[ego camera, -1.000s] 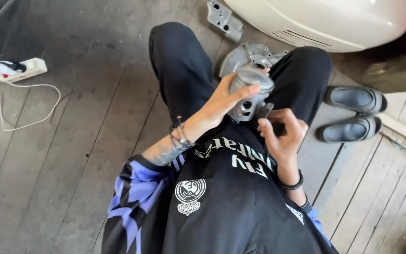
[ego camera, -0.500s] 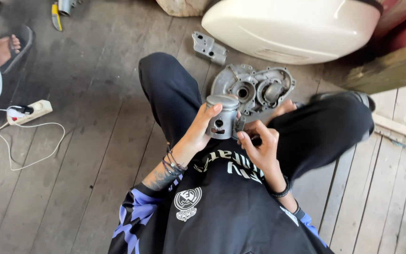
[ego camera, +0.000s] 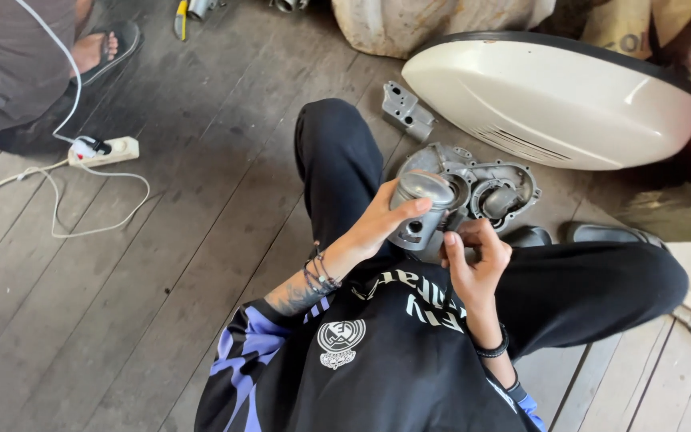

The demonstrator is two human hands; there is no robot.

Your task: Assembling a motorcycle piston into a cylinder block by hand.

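Head view, looking down at a seated person on a wooden plank floor (ego camera: pixel 185 264). The left hand (ego camera: pixel 381 224) is closed around a grey metal piston (ego camera: pixel 421 210), thumb across its upper side and fingers wrapped behind it. The piston is held above the lap, between the knees; its long axis runs from near-left to far-right, slightly tilted, with the rounded crown pointing far and up toward the camera and the open skirt toward the person. A round pin hole shows in its near side wall. The right hand (ego camera: pixel 473 256) is just right of the piston, fingers curled at the skirt's lower edge; whether it pinches a small part cannot be told.

Far of the piston, on the floor, lies a grey engine case (ego camera: pixel 489 188) with round openings. Beyond it, far right, rests a large cream-white body panel (ego camera: pixel 553 100) with a dark rim and a row of slots. A small grey bracket (ego camera: pixel 408 110) lies left of the panel. At far left, a white power strip (ego camera: pixel 105 150) with white cable lies near another person's sandalled foot (ego camera: pixel 101 48). A brown sack with printed lettering (ego camera: pixel 621 28) stands at far right.
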